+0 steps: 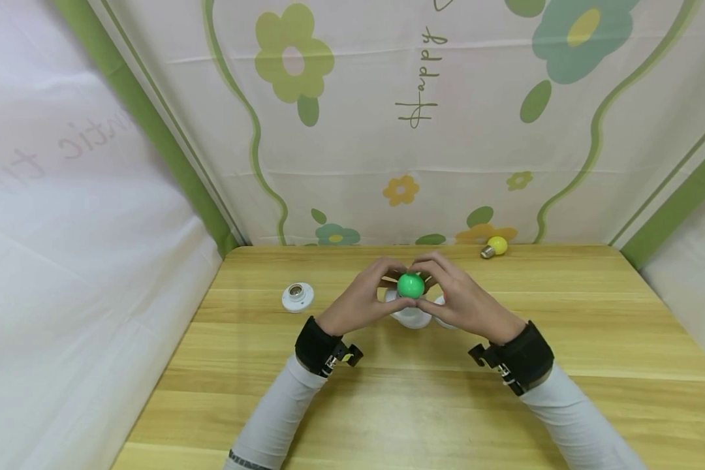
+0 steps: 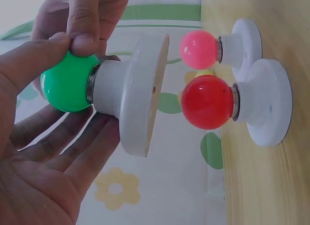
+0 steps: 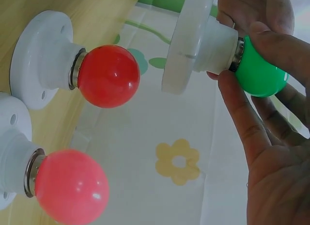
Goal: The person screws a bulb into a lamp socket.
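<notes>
A green light bulb (image 1: 410, 286) sits in a white lamp socket (image 2: 140, 96) with a round flange, lifted off the table between both hands. My left hand (image 1: 358, 301) holds the bulb, thumb against the glass, with fingertips touching the socket's side. From the other side my right hand (image 1: 472, 301) grips the same bulb, one fingertip at the socket's collar. Close by on the table stand a red bulb (image 2: 206, 102) and a pink bulb (image 2: 198, 49), each upright in its own white socket. The head view mostly hides these two behind the hands.
On the wooden table (image 1: 388, 405), a bulbless white socket (image 1: 297, 297) lies to the left. A yellow bulb (image 1: 497, 245) rests on its side by the back edge. Behind the table hangs a flowered curtain (image 1: 352, 150), with white cloth on both sides.
</notes>
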`<control>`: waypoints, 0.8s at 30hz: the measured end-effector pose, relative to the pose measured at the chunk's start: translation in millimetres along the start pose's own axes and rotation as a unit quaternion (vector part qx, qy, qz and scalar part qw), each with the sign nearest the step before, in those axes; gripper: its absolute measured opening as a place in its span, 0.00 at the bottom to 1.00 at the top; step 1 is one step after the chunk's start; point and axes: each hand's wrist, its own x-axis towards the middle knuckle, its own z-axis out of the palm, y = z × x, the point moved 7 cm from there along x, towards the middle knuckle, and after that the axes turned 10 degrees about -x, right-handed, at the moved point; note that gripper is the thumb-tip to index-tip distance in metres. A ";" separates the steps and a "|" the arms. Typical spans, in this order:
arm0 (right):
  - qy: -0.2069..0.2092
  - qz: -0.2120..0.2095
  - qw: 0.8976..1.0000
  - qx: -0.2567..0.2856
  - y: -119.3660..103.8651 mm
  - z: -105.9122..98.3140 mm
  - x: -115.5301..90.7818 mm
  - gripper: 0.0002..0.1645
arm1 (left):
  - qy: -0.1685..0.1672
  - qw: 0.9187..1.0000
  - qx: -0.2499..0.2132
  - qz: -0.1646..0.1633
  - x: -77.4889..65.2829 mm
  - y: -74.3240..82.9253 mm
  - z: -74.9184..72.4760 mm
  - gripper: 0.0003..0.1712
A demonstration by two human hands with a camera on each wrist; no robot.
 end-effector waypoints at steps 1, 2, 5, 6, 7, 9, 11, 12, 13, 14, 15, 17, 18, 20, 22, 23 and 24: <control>0.000 0.000 1.000 -0.001 -0.3 0.0 0.1 0.36 | 0.000 1.000 -0.001 -0.001 -0.1 -0.2 -0.2 0.30; -0.001 -0.001 1.000 -0.002 -0.6 -0.1 0.0 0.36 | 0.000 1.000 0.001 -0.003 -0.1 -0.3 -0.5 0.30; -0.004 -0.002 1.000 -0.002 -1.1 0.1 -0.1 0.36 | -0.001 1.000 0.005 -0.004 -0.3 -0.1 -1.7 0.29; -0.004 -0.002 1.000 -0.002 -1.1 0.2 -0.2 0.36 | -0.002 1.000 0.007 -0.003 -0.5 0.0 -2.0 0.29; -0.005 -0.002 1.000 -0.001 -1.3 0.3 -0.3 0.36 | -0.002 1.000 0.008 -0.002 -0.6 0.1 -2.6 0.28; -0.006 -0.003 1.000 0.001 -1.1 0.5 -0.3 0.36 | -0.002 1.000 0.011 -0.001 -1.1 0.2 -3.9 0.28; -0.005 -0.004 1.000 0.004 -0.9 0.5 -0.3 0.36 | -0.002 1.000 0.014 -0.001 -1.7 -0.3 -5.4 0.27; -0.004 -0.005 1.000 0.006 -0.9 0.4 -0.3 0.36 | -0.001 1.000 0.016 -0.001 -2.0 -0.8 -6.5 0.27; -0.003 -0.006 1.000 0.007 -0.7 0.3 -0.3 0.36 | 0.000 1.000 0.017 -0.002 -2.4 -1.0 -7.8 0.27; -0.001 -0.006 1.000 0.006 -0.3 -0.1 -0.2 0.36 | 0.001 1.000 0.019 -0.002 -2.8 -1.3 -9.2 0.27; 0.001 -0.006 1.000 0.005 0.1 -0.6 -0.1 0.36 | 0.002 1.000 0.020 -0.003 -3.2 -1.6 -10.7 0.27; 0.005 -0.006 1.000 0.002 0.7 -1.9 -0.3 0.37 | 0.004 1.000 0.021 -0.008 -4.1 -2.8 -14.3 0.27; 0.006 -0.006 1.000 -0.001 1.2 -2.5 -0.4 0.37 | 0.005 1.000 0.021 -0.011 -4.8 -3.4 -16.5 0.27; 0.010 -0.004 1.000 -0.006 2.5 -4.2 -0.7 0.38 | 0.008 1.000 0.021 -0.018 -6.0 -5.3 -20.8 0.27; 0.010 -0.002 1.000 -0.005 3.8 -5.7 -1.1 0.38 | 0.012 0.999 0.018 -0.030 -7.6 -8.6 -25.5 0.27; 0.010 -0.001 1.000 -0.004 4.6 -6.4 -1.3 0.38 | 0.013 0.999 0.017 -0.036 -8.4 -10.6 -27.8 0.27; 0.011 0.000 1.000 -0.004 5.6 -7.1 -1.4 0.38 | 0.016 0.999 0.015 -0.042 -9.1 -12.9 -30.2 0.28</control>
